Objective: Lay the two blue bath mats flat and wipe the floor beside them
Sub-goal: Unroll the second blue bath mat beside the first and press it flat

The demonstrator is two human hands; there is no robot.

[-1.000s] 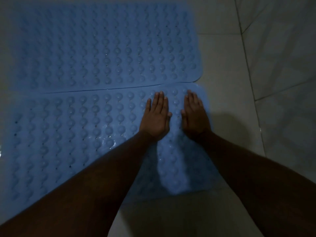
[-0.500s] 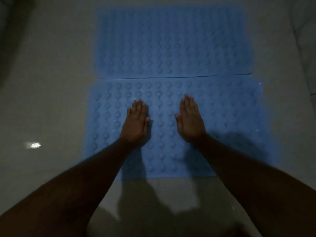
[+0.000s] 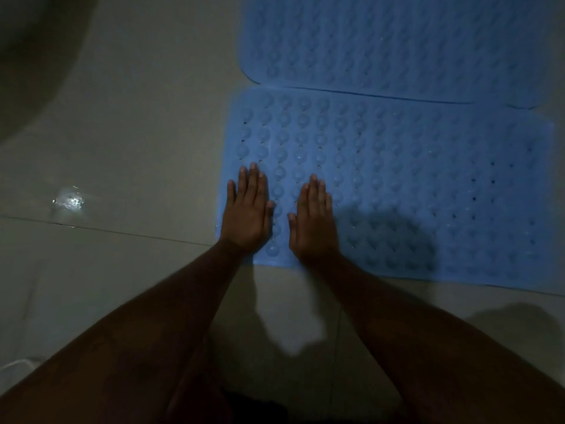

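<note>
Two blue bath mats lie flat on a tiled floor (image 3: 122, 133), the near mat (image 3: 412, 185) at centre right, the far mat (image 3: 397, 41) touching it at upper right. The left hand (image 3: 247, 214) and right hand (image 3: 313, 221), fingers extended, press palms-down on the near mat's lower-left corner, holding nothing.

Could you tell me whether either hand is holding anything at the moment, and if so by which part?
Nothing is held. The left hand and right hand lie open, palms down, on the near blue mat by its left end.
</note>
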